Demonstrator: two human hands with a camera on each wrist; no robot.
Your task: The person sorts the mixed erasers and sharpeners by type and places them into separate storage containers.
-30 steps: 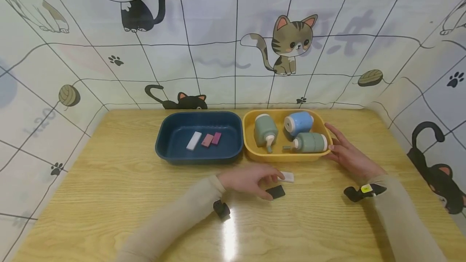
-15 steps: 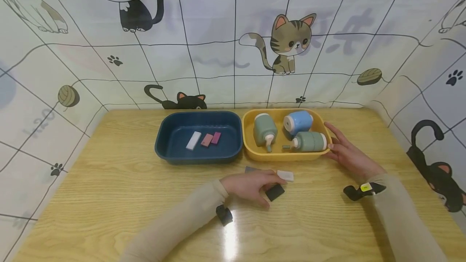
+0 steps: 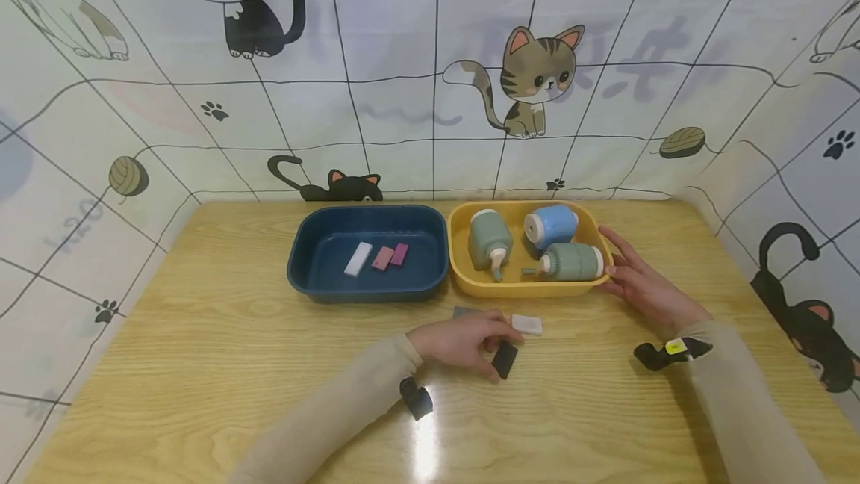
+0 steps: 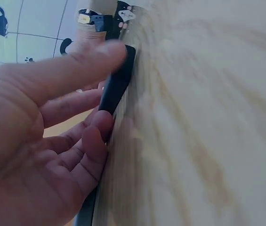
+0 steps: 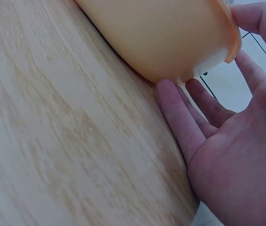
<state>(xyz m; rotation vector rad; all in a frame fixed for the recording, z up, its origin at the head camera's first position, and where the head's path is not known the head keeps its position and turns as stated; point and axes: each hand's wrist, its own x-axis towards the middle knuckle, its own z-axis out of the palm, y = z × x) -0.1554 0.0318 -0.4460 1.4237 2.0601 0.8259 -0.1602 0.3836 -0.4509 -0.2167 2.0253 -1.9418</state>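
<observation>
My left hand (image 3: 463,342) pinches a small flat black block (image 3: 505,359) between thumb and fingertips, low over the wooden table. In the left wrist view the thumb (image 4: 109,54) lies across the tilted black block (image 4: 117,87). A white block (image 3: 527,325) lies just beyond those fingers, and a grey one (image 3: 465,312) shows partly behind the hand. My right hand (image 3: 648,293) rests with spread fingers against the right end of the yellow tray (image 3: 524,290). In the right wrist view its fingers (image 5: 177,106) touch the tray's outer wall (image 5: 170,42) and rim.
In the yellow tray lie two grey-green bottles (image 3: 490,237) with nozzle tips and a blue bottle-like item (image 3: 554,225). Beside it stands a dark blue tray (image 3: 369,296) with a white block (image 3: 358,259), a pink one (image 3: 383,258) and a magenta one (image 3: 399,255). A cat-print cloth (image 3: 376,110) hangs behind.
The left hand's fingers have come off the white block and drawn slightly nearer; the black block has turned and is now pinched. The grey block has come into sight. The right hand has stayed put.
</observation>
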